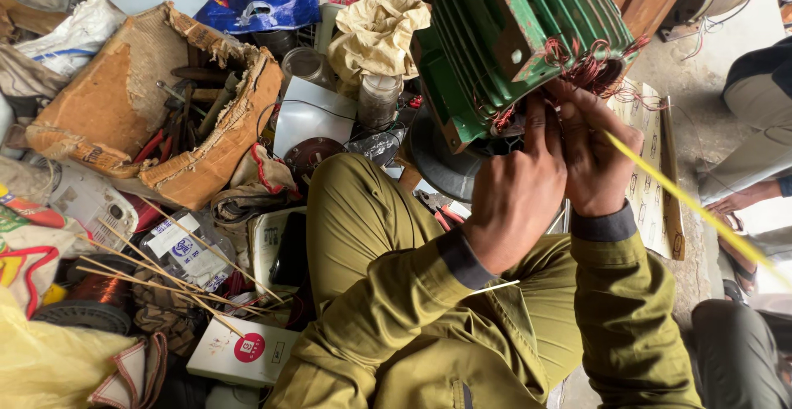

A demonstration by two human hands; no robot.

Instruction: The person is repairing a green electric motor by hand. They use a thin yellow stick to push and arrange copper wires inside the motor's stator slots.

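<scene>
Both hands work at the open end of a green ribbed motor housing [520, 37], where red copper winding wires [587, 69] spill out. The left hand [513, 198] presses a finger into the windings; the right hand [596, 157] pinches a long yellow strip [693, 203]. To the left, a torn cardboard box [140, 112] holds hand tools, and thin sticks [165, 264] lie across the clutter.

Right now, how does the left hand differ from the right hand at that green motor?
The left hand has its index finger stretched up to the reddish copper wires at the green motor; the right hand is curled. The right hand grips a long yellow strip; the left hand's grip is hidden. Both are bare, in olive sleeves with dark cuffs, at the motor's open end.
</scene>
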